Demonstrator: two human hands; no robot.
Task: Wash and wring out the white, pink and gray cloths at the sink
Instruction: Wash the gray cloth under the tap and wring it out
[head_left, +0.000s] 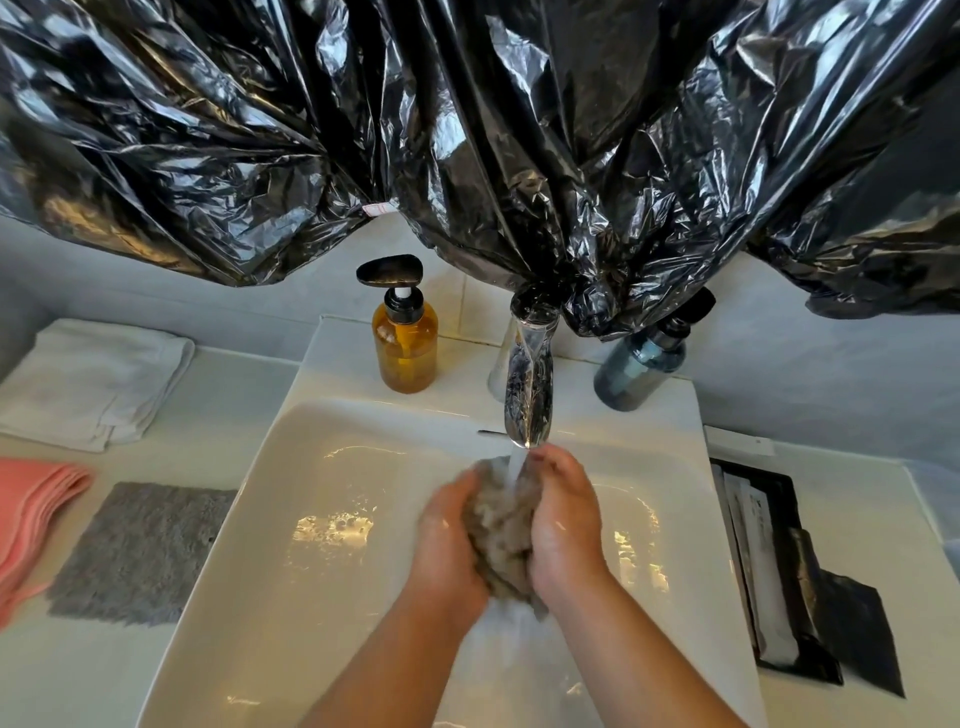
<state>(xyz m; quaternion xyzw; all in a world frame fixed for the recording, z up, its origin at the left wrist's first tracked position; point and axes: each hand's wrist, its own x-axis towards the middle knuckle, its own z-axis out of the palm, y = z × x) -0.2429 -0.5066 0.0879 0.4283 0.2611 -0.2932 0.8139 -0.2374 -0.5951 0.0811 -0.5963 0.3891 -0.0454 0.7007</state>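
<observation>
We are holding a wet gray cloth (501, 525) bunched between both palms over the middle of the sink (322, 519). Our left hand (452, 535) is curling its fingers round one side of the bundle, and our right hand (563, 525) is gripping the other. A stream of water (517, 462) is falling onto the top of the bundle; the hands are blurred, so perhaps we are rubbing it.

Just left of the sink a flat gray cloth (140, 551) is lying spread, its corner meeting the sink's edge. Further left, pink cloths (31, 514) are lying fanned. Right of the sink, dark packets (810, 597) are resting in a heap. Further back on the left, a folded white cloth (93, 379) is sitting.

On the sink's back rim an amber pump bottle (405, 343) is standing toward the left, the faucet (529, 384) at the middle and a blue-gray bottle (639, 364) toward the right. Above the sink, black plastic sheeting (467, 130) is hanging.
</observation>
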